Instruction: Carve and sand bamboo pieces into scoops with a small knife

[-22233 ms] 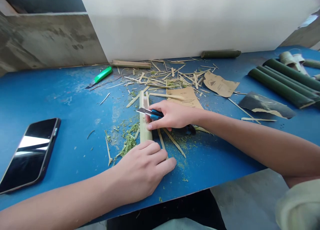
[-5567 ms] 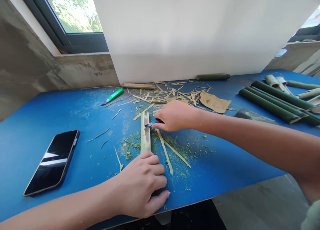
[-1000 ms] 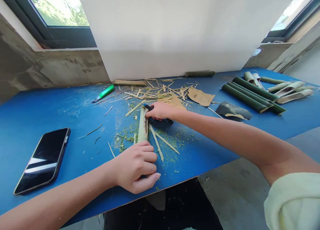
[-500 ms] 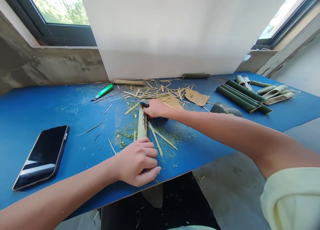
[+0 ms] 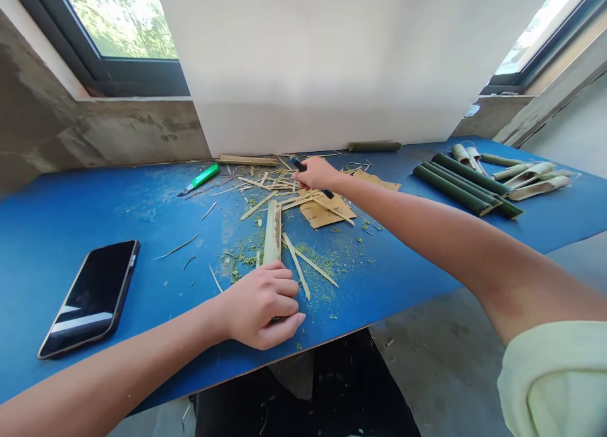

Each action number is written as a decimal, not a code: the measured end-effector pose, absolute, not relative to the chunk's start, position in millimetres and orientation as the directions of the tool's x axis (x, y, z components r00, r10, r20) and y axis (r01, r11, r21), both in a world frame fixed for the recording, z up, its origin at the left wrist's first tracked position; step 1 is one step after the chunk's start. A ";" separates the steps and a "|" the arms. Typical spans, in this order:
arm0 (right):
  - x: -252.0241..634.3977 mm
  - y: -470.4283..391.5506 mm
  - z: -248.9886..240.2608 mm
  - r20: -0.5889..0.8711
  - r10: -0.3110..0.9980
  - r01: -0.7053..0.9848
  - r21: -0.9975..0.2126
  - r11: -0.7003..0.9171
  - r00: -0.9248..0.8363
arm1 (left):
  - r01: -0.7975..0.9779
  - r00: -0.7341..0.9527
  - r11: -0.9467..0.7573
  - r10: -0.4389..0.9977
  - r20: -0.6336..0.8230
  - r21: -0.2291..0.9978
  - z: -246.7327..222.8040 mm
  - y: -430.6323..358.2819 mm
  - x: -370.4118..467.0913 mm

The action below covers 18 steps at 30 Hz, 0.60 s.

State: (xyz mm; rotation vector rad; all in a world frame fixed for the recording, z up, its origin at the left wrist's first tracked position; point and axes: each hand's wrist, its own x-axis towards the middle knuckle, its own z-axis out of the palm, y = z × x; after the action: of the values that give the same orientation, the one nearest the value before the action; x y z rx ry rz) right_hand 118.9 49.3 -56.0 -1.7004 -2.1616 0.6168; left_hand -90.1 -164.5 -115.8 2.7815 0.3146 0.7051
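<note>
At lower centre, the left hand (image 5: pixel 263 304) curls firmly over the near end of a bamboo piece (image 5: pixel 272 231), likely steadying it; above, the right hand (image 5: pixel 317 173) grips a dark-handled tool (image 5: pixel 298 164).

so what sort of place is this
Probably a craft workspace, perhaps for bamboo: the blue table is strewn with cut strips, dark green lengths that look like bamboo lie on the right, and a green cutter lies towards the back left.
</note>
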 end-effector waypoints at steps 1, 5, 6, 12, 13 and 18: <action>125.5 59.4 -52.4 0.006 0.975 0.837 -0.512 0.195 -0.223 | 0.148 0.860 -0.943 0.271 0.432 0.298 -115.8 -164.5 -89.7; 149.4 89.4 -39.2 0.079 0.990 0.899 -0.415 0.138 -0.116 | 0.158 0.867 -0.940 0.279 0.413 0.304 -115.1 -164.8 -90.7; 153.9 92.4 -37.0 0.102 0.991 0.917 -0.380 0.121 -0.088 | 0.161 0.868 -0.939 0.281 0.409 0.304 -114.9 -164.7 -92.3; 165.3 84.6 -40.7 0.219 0.973 0.968 -0.216 0.128 -0.080 | 0.220 0.865 -0.918 0.340 0.368 0.331 -115.4 -154.9 -113.4; 165.8 82.3 -44.2 0.202 0.975 0.975 -0.176 0.133 -0.097 | 0.241 0.864 -0.911 0.359 0.353 0.336 -115.5 -151.8 -117.1; 173.0 63.9 -68.4 0.176 0.967 0.974 -0.101 0.203 -0.183 | 0.319 0.854 -0.884 0.425 0.301 0.343 -113.2 -139.1 -127.8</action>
State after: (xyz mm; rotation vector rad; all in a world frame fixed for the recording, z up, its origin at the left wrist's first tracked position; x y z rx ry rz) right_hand 173.0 63.9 -68.4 -1.8650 -2.2730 -0.0498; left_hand -127.8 -139.1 -113.2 2.7486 0.5635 0.5397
